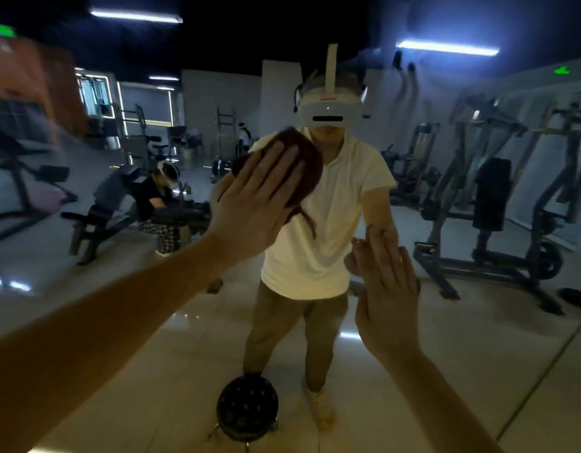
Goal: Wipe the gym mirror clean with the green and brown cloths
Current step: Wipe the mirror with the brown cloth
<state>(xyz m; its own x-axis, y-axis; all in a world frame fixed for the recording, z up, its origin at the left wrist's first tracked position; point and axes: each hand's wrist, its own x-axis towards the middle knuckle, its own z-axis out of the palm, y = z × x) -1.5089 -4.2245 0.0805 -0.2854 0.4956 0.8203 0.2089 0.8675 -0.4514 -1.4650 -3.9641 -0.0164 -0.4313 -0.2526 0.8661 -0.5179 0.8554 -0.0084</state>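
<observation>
The left hand (256, 201), its arm stretched up from the lower left, lies flat with straight, spread fingers on a crumpled dark brown cloth (307, 161) and presses it against the large gym wall mirror (478, 338). Further right and lower on the mirror, the right hand (385, 289) stands upright with fingers straight and together, its bare palm against the glass.

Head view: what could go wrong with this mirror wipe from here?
1. The right hand seems to lie flat and bare on the mirror, so it may leave fresh prints.
2. The left hand only presses the brown cloth with straight fingers, and a corner hangs loose, so the cloth could slip.
</observation>
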